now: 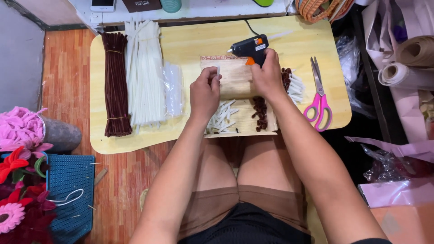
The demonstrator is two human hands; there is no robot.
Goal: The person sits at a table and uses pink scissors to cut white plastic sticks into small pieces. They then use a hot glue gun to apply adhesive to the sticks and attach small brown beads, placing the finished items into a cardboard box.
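Observation:
My right hand (267, 76) grips the handle of a black glue gun (248, 46) with an orange trigger, its nozzle pointing left over a bamboo mat (235, 83). My left hand (204, 92) pinches a short white stick piece (218, 71) upright, just left of and below the nozzle. On the mat lie several cut white pieces (222, 118) and a small pile of dark brown pieces (260, 113). More white pieces (296, 88) lie right of my right hand.
A low wooden table (194, 43) holds a brown pipe cleaner bundle (115, 81), a white bundle (144, 72), clear glue sticks (173, 89) and pink scissors (319, 97). Pink yarn and fabric flowers (18, 180) and a blue basket (70, 196) sit at left; paper rolls (407, 63) at right.

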